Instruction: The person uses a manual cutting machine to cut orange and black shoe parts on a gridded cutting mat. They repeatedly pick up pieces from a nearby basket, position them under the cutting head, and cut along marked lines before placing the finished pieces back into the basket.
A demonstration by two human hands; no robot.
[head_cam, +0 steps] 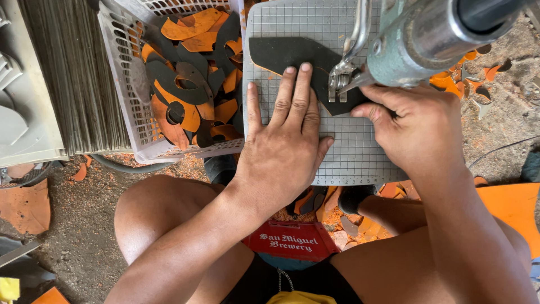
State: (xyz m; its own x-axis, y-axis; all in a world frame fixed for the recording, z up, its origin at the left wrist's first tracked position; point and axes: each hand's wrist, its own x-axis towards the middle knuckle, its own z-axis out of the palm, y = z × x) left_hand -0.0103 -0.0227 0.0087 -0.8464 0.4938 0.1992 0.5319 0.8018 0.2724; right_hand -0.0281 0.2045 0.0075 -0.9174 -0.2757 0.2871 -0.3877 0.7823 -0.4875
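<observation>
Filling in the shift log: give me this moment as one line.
left hand: flat on black sole-shaped sheet piece | right hand: at grey machine's metal foot | surface: grey gridded cutting mat | nearby: white plastic basket

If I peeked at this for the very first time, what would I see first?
Right in the middle, the left hand presses a flat black cut-out sheet piece onto a grey gridded cutting board, while the right hand steadies it beneath the metal foot of a grey-green machine. To the left, a white plastic basket brims with orange and black cut shapes.
</observation>
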